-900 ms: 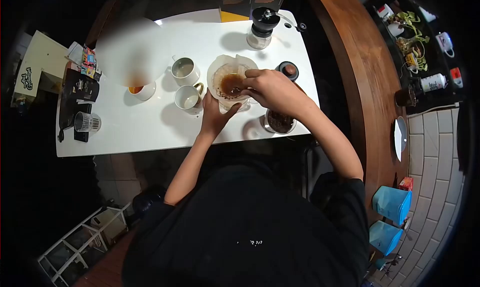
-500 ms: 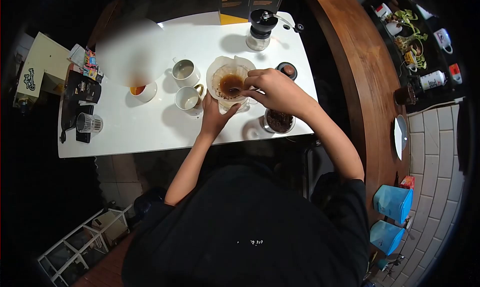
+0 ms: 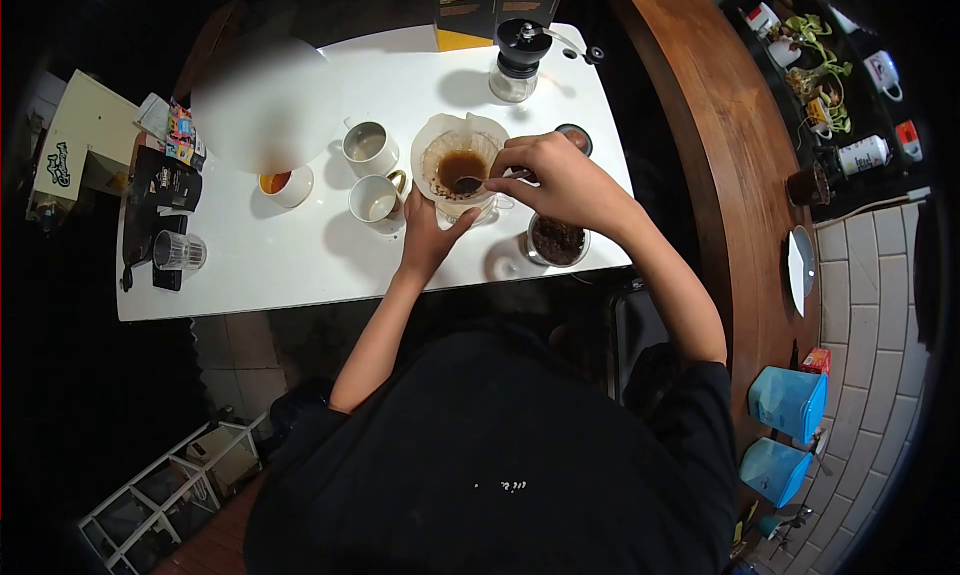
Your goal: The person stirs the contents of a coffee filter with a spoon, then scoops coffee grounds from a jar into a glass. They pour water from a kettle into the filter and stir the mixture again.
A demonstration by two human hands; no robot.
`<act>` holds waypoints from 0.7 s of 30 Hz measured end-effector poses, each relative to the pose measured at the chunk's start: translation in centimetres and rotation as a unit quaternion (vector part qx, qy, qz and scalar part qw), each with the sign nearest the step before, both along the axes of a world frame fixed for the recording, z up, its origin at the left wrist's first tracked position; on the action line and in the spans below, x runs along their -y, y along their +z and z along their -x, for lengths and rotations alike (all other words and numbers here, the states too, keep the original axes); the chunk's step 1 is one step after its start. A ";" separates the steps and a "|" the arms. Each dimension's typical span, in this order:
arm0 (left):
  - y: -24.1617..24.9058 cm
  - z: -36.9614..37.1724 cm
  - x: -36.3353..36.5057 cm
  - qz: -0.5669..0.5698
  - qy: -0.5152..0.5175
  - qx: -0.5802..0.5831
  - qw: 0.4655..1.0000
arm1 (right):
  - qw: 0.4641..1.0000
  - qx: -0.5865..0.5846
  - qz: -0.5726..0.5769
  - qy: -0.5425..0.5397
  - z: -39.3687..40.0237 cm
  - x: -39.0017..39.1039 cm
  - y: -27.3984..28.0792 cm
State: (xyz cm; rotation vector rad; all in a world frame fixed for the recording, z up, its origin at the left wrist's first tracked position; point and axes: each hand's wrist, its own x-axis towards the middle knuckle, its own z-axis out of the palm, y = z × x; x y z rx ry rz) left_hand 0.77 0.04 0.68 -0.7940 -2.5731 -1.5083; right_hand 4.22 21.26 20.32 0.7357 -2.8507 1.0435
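A white paper coffee filter (image 3: pixel 432 140) stands in a dripper near the middle of the table, with brown coffee (image 3: pixel 460 165) in it and dark grounds along its near side. My left hand (image 3: pixel 432 237) grips the dripper's near left side, thumb and fingers around it. Pinched in my right hand (image 3: pixel 550 178) is a spoon (image 3: pixel 467 185), its bowl dipping into the coffee at the near edge. Under the dripper a clear glass vessel shows only in part. Below my right wrist sits a container of dark coffee grounds (image 3: pixel 558 241).
Left of the dripper stand two mugs, one upper (image 3: pixel 370 147) and one with a gold handle (image 3: pixel 374 199). A cup of reddish liquid (image 3: pixel 286 186) and a clear glass (image 3: pixel 180 250) are farther left. A hand grinder (image 3: pixel 516 65) stands behind, before black boxes (image 3: pixel 467 20).
The spoon's bowl has shifted slightly towards the near side of the filter and shows more clearly. My left hand stays on the dripper.
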 end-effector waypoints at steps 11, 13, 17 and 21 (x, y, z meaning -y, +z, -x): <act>-0.6 0.6 0.1 0.009 -0.007 0.001 1.000 | 0.974 0.106 0.132 -0.149 0.7 0.1 -1.0; -0.5 0.4 0.1 0.023 0.003 0.004 1.000 | 0.964 0.141 0.139 -0.178 1.0 0.0 -0.9; -0.2 0.3 0.1 0.039 0.003 0.007 0.999 | 0.925 0.201 0.214 -0.242 1.0 -1.3 -1.7; 0.3 -0.3 -0.2 -0.001 -0.001 0.025 1.000 | 0.876 0.216 0.328 -0.279 -1.7 -3.6 -1.3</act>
